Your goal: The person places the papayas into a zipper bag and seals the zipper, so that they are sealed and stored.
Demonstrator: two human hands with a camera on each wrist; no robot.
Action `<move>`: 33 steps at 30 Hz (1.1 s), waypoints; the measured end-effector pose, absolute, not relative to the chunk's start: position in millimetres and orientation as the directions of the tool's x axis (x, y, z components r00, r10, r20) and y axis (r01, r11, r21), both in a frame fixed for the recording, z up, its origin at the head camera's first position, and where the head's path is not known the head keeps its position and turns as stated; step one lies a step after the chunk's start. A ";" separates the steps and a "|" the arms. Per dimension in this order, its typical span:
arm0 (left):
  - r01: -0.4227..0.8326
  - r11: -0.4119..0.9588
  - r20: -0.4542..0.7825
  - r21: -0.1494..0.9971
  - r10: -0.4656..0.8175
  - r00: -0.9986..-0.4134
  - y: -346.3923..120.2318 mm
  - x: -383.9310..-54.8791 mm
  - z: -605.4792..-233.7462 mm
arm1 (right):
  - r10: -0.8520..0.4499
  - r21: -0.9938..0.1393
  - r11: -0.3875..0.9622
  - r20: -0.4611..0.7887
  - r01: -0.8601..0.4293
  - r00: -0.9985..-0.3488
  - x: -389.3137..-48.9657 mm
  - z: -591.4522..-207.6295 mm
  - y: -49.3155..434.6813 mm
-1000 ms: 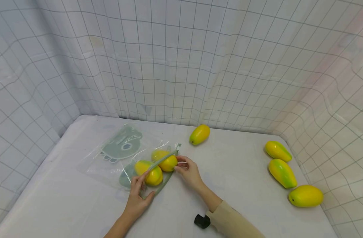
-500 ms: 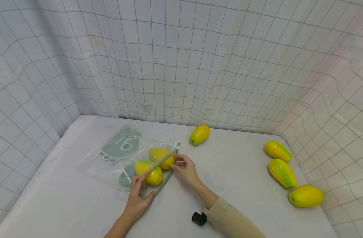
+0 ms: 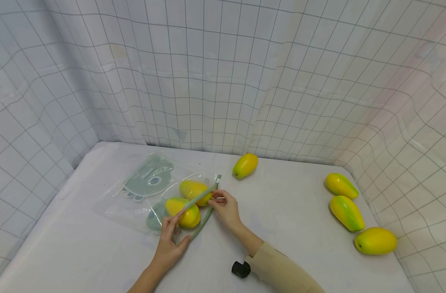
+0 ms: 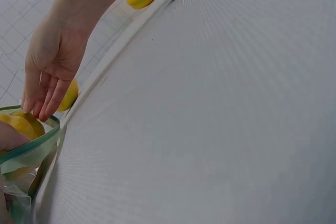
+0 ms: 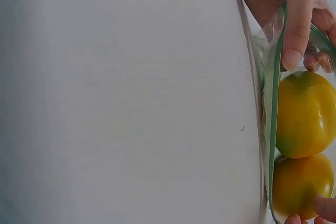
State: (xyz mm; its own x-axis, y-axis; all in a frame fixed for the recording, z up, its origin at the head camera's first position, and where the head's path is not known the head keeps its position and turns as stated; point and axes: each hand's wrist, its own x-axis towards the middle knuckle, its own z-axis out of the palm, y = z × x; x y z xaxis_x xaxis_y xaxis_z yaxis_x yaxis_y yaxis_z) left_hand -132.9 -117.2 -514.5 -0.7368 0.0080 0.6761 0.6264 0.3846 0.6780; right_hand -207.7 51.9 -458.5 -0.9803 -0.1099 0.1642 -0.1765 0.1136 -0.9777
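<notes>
A clear zip bag [image 3: 147,179] with a green cartoon print lies at the table's left, its green-edged mouth spread toward the right. Inside it are two yellow-green mangoes, a nearer mango [image 3: 190,217] and a farther mango [image 3: 191,190]. My left hand [image 3: 171,246] holds the bag's mouth apart, thumb on the lower rim and fingers on the upper one. At the mouth's far end, my right hand [image 3: 226,207] touches the end of the farther mango with its fingertips. Its fingers look fairly straight in the left wrist view, which shows the bag's green rim [image 4: 31,145].
One mango [image 3: 245,165] lies at the back of the table. By the right edge lie a mango [image 3: 341,186], another mango [image 3: 347,213] and a third mango [image 3: 375,241]. A black device [image 3: 241,269] sits by my right wrist. Checked curtains [image 3: 215,81] surround the white table [image 3: 288,203].
The farther mango has slid left and deeper into the bag, with my right hand following it. My left hand has stayed in place on the bag.
</notes>
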 end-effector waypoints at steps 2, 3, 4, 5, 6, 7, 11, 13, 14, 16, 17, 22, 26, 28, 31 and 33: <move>0.634 0.389 0.687 0.668 0.003 -0.726 -117.6 -135.3 -520.7 | -0.104 -0.979 0.115 0.158 -0.170 -0.982 -208.4 -460.3 53.1; 0.632 0.385 0.684 0.672 0.005 -0.730 -117.8 -135.4 -521.9 | -0.103 -0.981 0.111 0.149 -0.160 -0.984 -210.0 -463.3 54.5; 0.635 0.388 0.687 0.668 0.006 -0.727 -116.7 -133.9 -517.5 | -0.102 -0.981 0.112 0.146 -0.157 -0.984 -212.5 -467.8 56.5; 0.634 0.386 0.685 0.670 0.008 -0.729 -115.7 -132.3 -512.9 | -0.100 -0.982 0.111 0.144 -0.155 -0.985 -215.0 -472.1 59.1; 0.637 0.384 0.688 0.668 0.008 -0.726 -114.6 -130.8 -508.3 | -0.094 -0.982 0.110 0.142 -0.152 -0.985 -217.8 -476.2 62.0; 0.639 0.381 0.688 0.668 0.009 -0.725 -113.8 -129.5 -503.9 | -0.084 -0.982 0.115 0.143 -0.153 -0.986 -220.6 -479.5 65.3; 0.624 0.377 0.669 0.684 0.017 -0.743 -112.4 -126.2 -494.4 | -0.023 -0.971 0.145 0.190 -0.192 -0.981 -232.2 -478.7 81.4; 0.622 0.382 0.668 0.683 0.017 -0.744 -112.4 -125.8 -493.6 | 0.007 -0.966 0.154 0.210 -0.207 -0.978 -236.8 -467.6 90.2; 0.626 0.384 0.672 0.679 0.018 -0.741 -112.4 -125.9 -493.9 | 0.012 -0.964 0.156 0.221 -0.217 -0.975 -239.2 -461.3 95.1; 0.636 0.389 0.687 0.666 0.013 -0.727 -112.4 -126.4 -494.8 | 0.013 -0.959 0.153 0.242 -0.237 -0.970 -244.5 -448.3 104.7; 0.643 0.391 0.695 0.659 0.010 -0.719 -112.3 -126.7 -495.4 | 0.010 -0.955 0.165 0.250 -0.245 -0.968 -248.0 -443.1 109.6; 0.656 0.390 0.710 0.646 0.008 -0.704 -112.6 -128.5 -497.0 | -0.011 -0.926 0.241 0.296 -0.290 -0.955 -276.4 -441.5 135.3; 0.652 0.381 0.701 0.655 0.013 -0.713 -113.3 -128.4 -497.6 | -0.049 -0.887 0.352 0.301 -0.298 -0.952 -303.7 -451.3 151.9; 0.652 0.378 0.700 0.657 0.013 -0.714 -113.6 -128.2 -497.9 | -0.071 -0.871 0.392 0.291 -0.295 -0.954 -313.8 -450.6 156.6; 0.654 0.364 0.698 0.663 0.015 -0.716 -113.8 -128.0 -497.6 | -0.110 -0.854 0.432 0.269 -0.290 -0.957 -325.5 -448.5 161.9; 0.649 0.353 0.689 0.674 0.018 -0.725 -114.1 -127.7 -497.4 | -0.139 -0.842 0.461 0.244 -0.281 -0.960 -331.9 -447.3 164.8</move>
State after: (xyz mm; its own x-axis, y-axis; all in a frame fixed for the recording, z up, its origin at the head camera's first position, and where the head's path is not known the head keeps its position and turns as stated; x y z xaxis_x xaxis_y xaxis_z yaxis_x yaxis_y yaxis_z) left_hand -127.7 -114.1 -497.4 -0.7246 0.0177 0.6889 0.6493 0.3527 0.6738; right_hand -331.9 164.8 -447.3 -0.9597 -0.1392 0.2441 -0.2810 0.4613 -0.8416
